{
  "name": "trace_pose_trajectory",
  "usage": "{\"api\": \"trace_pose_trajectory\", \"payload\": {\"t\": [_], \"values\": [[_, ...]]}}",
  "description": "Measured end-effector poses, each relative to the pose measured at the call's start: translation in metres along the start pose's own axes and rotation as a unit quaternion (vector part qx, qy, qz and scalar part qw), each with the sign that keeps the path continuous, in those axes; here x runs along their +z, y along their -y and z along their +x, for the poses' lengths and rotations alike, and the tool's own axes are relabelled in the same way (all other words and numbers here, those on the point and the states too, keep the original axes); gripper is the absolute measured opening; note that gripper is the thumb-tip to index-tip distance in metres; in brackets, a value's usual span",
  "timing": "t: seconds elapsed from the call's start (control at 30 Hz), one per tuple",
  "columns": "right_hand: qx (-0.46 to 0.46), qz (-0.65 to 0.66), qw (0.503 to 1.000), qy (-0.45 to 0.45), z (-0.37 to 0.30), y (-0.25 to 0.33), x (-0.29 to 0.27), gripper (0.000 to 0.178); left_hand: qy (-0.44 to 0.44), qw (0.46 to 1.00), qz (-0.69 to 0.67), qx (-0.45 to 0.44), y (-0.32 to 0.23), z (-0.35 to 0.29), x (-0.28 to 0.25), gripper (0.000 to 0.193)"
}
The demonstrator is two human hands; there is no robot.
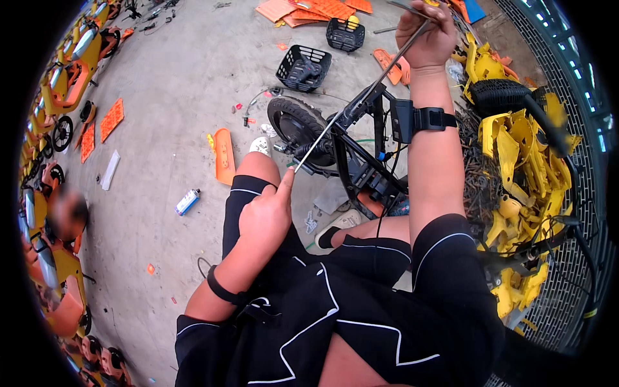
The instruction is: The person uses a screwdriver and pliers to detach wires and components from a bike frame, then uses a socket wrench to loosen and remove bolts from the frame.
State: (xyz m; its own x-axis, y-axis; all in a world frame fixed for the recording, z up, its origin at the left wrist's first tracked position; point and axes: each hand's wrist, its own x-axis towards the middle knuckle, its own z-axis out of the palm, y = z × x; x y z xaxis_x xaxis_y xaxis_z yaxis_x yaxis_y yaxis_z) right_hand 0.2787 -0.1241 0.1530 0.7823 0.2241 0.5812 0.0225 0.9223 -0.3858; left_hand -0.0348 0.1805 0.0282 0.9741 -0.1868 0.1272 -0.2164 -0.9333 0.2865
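A long thin metal T-handle wrench (314,149) runs slantwise across a partly stripped black bike frame (346,169). My right hand (427,40), stretched far out at the top right, is closed around its crossbar end. At the lower end my left hand (265,216) has its index finger extended against the shaft's tip, the other fingers curled. The tip lies beside the frame's wheel (284,117), near the hub. Loose black cables hang from the frame, which stands in front of my knees. Whether the tip seats on a fastener cannot be made out.
Yellow plastic panels (516,155) are heaped to the right. Two black baskets (304,67) (345,35) and orange panels (224,157) lie on the concrete floor. A spray can (187,202) lies left of my leg. Orange and yellow bikes (68,77) line the far left.
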Motion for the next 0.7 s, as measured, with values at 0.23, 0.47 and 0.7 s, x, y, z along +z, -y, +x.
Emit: {"api": "trace_pose_trajectory", "payload": {"t": [0.23, 0.47, 0.7], "values": [[0.003, -0.049, 0.997, -0.055, 0.005, -0.011, 0.007, 0.044, 0.008, 1.000, -0.016, 0.014, 0.009, -0.007, -0.010, 0.043], [-0.005, -0.096, 0.992, -0.078, -0.001, -0.018, 0.022, 0.039, 0.025, 0.999, -0.019, 0.020, 0.001, 0.001, -0.013, 0.045], [0.011, -0.204, 0.966, -0.161, -0.001, -0.013, 0.018, 0.030, 0.055, 0.998, -0.016, 0.004, -0.006, 0.010, -0.025, 0.041]]}}
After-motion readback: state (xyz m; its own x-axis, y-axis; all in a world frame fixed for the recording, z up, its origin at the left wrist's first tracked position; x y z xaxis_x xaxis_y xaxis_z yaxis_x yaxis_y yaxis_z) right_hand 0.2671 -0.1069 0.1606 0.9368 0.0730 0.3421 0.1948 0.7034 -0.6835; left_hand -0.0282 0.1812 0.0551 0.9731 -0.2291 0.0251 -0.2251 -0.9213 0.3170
